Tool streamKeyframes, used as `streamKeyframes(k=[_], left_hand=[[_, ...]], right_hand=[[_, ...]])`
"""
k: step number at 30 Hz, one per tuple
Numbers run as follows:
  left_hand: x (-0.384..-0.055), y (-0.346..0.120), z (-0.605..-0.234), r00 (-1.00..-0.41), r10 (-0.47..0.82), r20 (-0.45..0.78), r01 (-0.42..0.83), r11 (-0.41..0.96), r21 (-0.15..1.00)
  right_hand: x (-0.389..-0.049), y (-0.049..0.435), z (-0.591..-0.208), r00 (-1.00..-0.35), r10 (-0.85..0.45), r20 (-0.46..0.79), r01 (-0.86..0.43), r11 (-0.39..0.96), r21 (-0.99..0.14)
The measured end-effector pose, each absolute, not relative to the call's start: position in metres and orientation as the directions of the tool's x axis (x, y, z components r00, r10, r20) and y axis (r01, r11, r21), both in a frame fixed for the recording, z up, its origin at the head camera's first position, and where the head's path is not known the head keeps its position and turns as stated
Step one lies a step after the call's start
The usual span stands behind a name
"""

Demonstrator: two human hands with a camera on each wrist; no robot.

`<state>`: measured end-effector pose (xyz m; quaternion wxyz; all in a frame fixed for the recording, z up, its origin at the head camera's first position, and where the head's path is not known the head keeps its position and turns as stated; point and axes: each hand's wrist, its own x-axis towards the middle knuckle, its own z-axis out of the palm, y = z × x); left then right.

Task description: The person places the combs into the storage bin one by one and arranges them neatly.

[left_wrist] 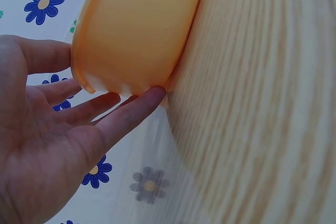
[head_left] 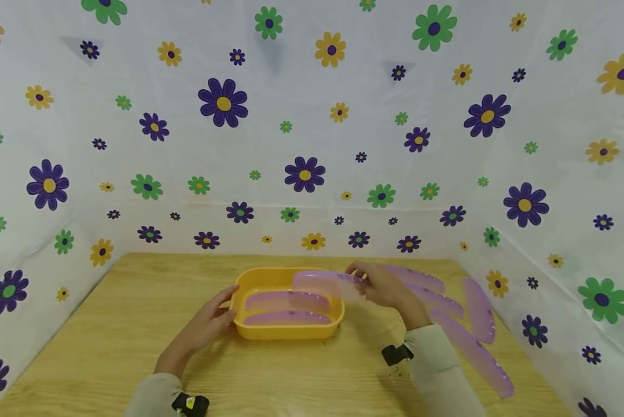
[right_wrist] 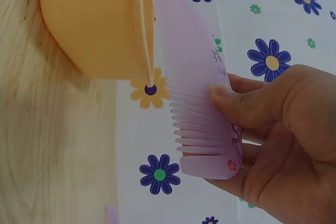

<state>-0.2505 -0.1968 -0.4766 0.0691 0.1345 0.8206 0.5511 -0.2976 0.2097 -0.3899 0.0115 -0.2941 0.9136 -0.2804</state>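
A yellow plastic basin [head_left: 288, 332] sits on the table, with two translucent purple combs [head_left: 287, 301] lying lengthwise in it. My left hand [head_left: 208, 321] touches the basin's left end from outside with extended fingers. In the left wrist view, those fingertips [left_wrist: 155, 94] rest against the end wall and rim. My right hand [head_left: 382, 285] pinches another purple comb [right_wrist: 197, 77] between thumb and fingers, along its printed back. That comb's far end reaches over the basin's right back rim, and its teeth show near the hand in the right wrist view.
Several more purple combs [head_left: 478, 310] lie on the right part of the wood-grain table [head_left: 281, 376], some partly behind the right forearm. A white flower-printed sheet [head_left: 312, 133] surrounds the table at the back and both sides.
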Motion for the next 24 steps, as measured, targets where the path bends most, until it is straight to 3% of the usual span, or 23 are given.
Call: streamKeyframes(k=[24], left_hand=[[-0.253,-0.199,-0.478,-0.946,0.320,0.049,0.165,0.346,0.924]], right_hand=[[-0.307,0.162,-0.374,-0.783,-0.622,0.008,-0.571,0.713,-0.407]])
